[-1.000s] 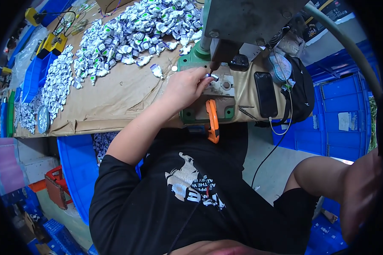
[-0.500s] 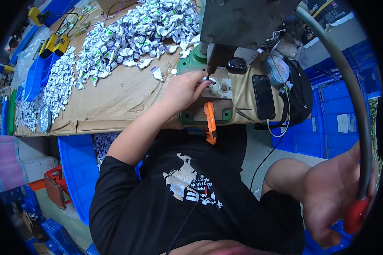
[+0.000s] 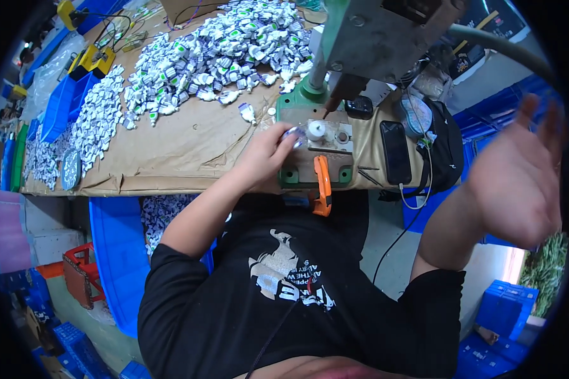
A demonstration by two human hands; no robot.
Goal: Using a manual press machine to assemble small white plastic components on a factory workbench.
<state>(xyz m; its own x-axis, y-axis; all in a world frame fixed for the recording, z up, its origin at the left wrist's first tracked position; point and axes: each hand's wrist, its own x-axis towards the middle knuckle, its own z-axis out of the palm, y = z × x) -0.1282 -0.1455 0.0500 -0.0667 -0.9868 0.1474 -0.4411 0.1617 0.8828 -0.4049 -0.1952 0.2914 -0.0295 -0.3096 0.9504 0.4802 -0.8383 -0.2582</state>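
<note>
My left hand (image 3: pixel 263 156) is closed, thumb and fingers pinching a small white and purple plastic piece (image 3: pixel 293 134) just left of the press fixture. A round white part (image 3: pixel 316 130) sits upright on the fixture's metal plate (image 3: pixel 330 145). Above and behind it, the dark press ram (image 3: pixel 336 101) is raised clear of the part. My right hand (image 3: pixel 515 180) is up at the far right, somewhat blurred, its fingers stretched out and apart. Near those fingers runs the grey lever (image 3: pixel 506 43) of the press; its end is lost in the dark rim.
An orange handle (image 3: pixel 323 186) juts over the front of the green press base (image 3: pixel 289 175). White and purple pieces (image 3: pixel 221 50) are heaped at the back left. A phone (image 3: pixel 395 151) with a cable and a black bag (image 3: pixel 446 132) lie right. A blue bin (image 3: pixel 117 252) stands below the table.
The lever has swung up and the ram has risen off the fixture. My right hand has moved up; my left has drawn back from under the ram with the plastic piece.
</note>
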